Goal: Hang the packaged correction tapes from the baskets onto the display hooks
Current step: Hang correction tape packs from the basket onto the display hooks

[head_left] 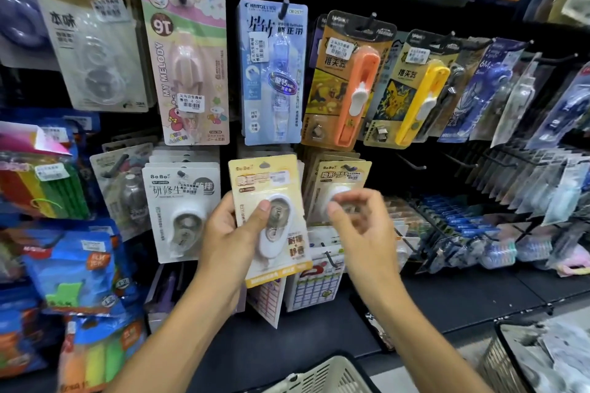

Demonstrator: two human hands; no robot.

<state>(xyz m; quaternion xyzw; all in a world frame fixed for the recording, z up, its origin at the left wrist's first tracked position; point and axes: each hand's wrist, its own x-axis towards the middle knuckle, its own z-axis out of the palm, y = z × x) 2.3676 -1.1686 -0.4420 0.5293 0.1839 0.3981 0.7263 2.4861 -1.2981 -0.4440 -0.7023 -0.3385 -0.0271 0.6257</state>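
Crowded stationery hooks (412, 165) face a shopper whose left hand (234, 233) grips a yellow correction tape pack (271, 217), right hand (360, 226) loosely curled and empty beside it; aligning the hang-hole squarely should ease threading

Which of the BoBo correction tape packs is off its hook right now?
The yellow-carded pack, gripped by the left hand; the neighbouring packs hang on hooks.

Packed hanging packs (271, 73) crowd the hooks; bare hooks (412, 163) right.
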